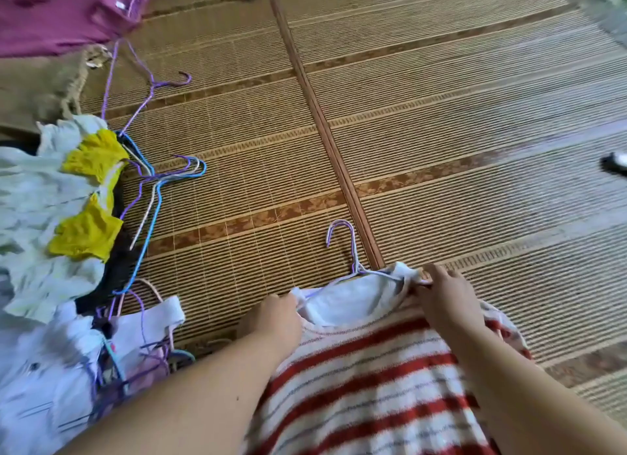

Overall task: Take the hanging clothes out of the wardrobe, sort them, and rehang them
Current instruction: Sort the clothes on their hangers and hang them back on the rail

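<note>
Two hands on one striped top (366, 380), flat on the woven mat (441, 115): left hand (271, 315) grips its left shoulder, right hand (444, 295) pinches the right. Hanger (354, 251) sits crosswise in the neck, hook pointing away, one end by each hand.

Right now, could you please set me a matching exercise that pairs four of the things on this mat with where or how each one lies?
Things
1. striped top
2. magenta garment
3. yellow ruffles
4. lilac hook

Places or states
A. top left corner of the view
B. pokes out above the striped top's neckline
C. gripped near the neckline by the left hand and the right hand
D. on the pale garment at the left edge

Pairs: 1-C, 2-A, 3-D, 4-B
</note>
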### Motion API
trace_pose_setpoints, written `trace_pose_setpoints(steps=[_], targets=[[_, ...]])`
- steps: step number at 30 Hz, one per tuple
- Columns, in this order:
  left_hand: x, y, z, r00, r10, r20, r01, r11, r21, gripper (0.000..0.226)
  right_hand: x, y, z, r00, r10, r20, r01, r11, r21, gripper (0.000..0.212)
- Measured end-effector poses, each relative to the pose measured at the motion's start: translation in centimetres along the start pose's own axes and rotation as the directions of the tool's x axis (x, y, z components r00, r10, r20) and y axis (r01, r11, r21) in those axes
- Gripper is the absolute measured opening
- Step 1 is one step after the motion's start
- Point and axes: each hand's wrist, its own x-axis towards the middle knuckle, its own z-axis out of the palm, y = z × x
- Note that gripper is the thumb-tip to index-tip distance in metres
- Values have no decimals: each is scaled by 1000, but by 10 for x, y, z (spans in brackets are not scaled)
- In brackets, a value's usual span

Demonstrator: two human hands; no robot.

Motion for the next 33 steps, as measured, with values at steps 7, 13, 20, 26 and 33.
trace_pose_setpoints(steps=[7,13,20,26,33], targets=[[-40,-19,-41,997,76,-15,-78,990,-114,39,-50,-35,-26,988,-139,65,146,982,-118,56],[-100,-61,-98,979,195,-58,-202,968,-148,46,-124,-118,-53,915,-380,136,395,912,-112,60],[-192,-166,-114,950,289,-122,-302,947,-110,45,-235,-227,-46,801,-575,167,595,795,-115,60],[-252,-283,-119,930,322,-177,-336,941,-52,49,-323,-306,-13,793,-593,139,608,784,-124,59],[-297,-449,-131,918,370,-139,-361,928,88,48,-425,-370,47,892,-442,92,450,887,-107,58]])
